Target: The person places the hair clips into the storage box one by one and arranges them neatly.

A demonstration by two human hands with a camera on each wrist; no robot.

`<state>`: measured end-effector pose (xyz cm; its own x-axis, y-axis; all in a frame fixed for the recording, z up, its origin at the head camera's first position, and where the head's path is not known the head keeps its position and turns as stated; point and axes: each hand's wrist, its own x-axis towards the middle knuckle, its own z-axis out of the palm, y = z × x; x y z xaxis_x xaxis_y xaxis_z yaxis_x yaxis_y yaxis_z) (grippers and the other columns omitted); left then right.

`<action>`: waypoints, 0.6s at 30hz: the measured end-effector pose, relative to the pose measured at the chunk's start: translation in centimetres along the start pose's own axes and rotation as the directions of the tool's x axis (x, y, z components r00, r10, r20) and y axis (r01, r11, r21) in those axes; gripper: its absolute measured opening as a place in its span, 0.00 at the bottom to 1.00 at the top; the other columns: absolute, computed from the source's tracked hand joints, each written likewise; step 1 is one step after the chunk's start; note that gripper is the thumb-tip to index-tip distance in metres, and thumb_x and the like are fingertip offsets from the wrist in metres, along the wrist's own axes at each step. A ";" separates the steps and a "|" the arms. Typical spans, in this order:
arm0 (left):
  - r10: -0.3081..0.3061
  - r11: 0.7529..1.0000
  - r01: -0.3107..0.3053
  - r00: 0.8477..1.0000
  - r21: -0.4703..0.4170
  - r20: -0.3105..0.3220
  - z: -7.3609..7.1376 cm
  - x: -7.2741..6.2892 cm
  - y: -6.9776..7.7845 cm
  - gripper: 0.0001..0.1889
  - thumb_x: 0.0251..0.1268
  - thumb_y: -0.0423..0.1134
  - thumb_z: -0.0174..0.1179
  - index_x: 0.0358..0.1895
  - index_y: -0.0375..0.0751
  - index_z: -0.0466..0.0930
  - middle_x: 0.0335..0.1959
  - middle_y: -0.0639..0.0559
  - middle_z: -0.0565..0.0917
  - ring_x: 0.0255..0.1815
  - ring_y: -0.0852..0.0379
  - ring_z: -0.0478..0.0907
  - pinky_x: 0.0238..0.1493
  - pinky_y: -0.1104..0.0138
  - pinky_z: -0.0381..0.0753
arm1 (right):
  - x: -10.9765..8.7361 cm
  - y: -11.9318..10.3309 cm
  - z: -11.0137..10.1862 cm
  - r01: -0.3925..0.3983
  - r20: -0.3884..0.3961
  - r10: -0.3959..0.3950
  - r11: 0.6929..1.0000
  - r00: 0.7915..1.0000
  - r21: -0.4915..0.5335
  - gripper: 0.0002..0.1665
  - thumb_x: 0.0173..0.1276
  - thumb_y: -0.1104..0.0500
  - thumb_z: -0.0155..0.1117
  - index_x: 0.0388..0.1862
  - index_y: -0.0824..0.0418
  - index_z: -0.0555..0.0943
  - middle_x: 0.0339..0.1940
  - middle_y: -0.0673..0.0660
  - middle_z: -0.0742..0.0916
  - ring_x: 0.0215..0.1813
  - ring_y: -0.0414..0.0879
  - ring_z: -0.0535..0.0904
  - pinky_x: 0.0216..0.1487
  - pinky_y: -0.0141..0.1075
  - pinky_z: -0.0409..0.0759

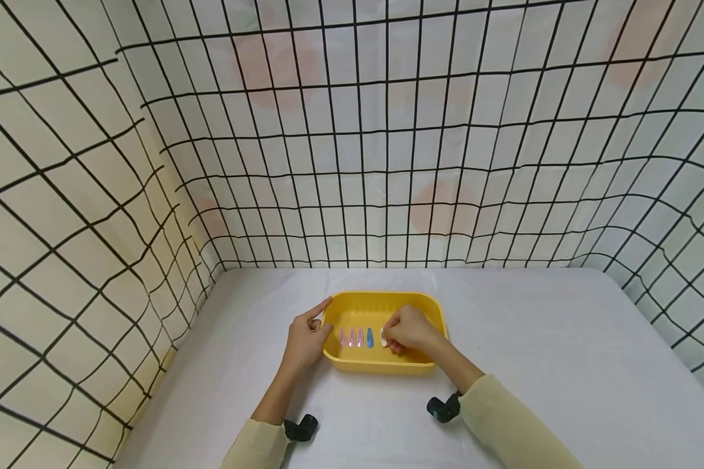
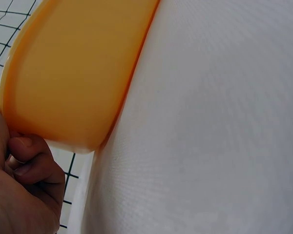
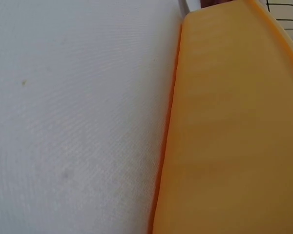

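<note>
A yellow plastic tray [image 1: 381, 368] holds a row of snap hair clips. Three pink hair clips [image 1: 352, 337] lie side by side at the left, followed by a blue hair clip [image 1: 370, 337]. Further right, my right hand [image 1: 410, 327] pinches a white hair clip [image 1: 382, 337], partly hidden by the fingers. My left hand [image 1: 305, 335] grips the tray's left rim, its thumb over the edge and index finger stretched toward the back corner. Seen from the left wrist, the other fingers [image 2: 36, 163] curl beside the tray's outer wall. The right wrist view does not show what that hand holds.
The tray stands on a white cloth-covered table [image 1: 534, 345]. A black wire grid [image 1: 387, 137] with white sheeting behind it rises at the back and both sides. Black wrist cameras [image 1: 444, 408] sit at both sleeve cuffs.
</note>
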<state>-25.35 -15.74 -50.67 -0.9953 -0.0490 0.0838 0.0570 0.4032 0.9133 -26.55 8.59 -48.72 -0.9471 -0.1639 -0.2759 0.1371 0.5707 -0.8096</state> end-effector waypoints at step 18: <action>0.004 1.000 -0.004 1.000 -0.001 -0.011 0.2 0.1 -0.1 0.30 0.62 0.31 0.60 0.69 0.58 0.80 0.12 0.57 0.62 0.13 0.61 0.55 0.15 0.74 0.58 | -0.5 0.1 -0.2 0.020 0.000 -0.020 0.998 1.000 0.064 0.07 0.70 0.62 0.68 0.40 0.66 0.83 0.23 0.58 0.86 0.20 0.46 0.80 0.25 0.33 0.83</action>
<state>-25.44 -15.60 -50.88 -0.9941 -0.0574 0.0921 0.0614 0.4022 0.9135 -26.12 8.85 -48.56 -0.9497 -0.1757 -0.2594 0.1360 0.5148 -0.8465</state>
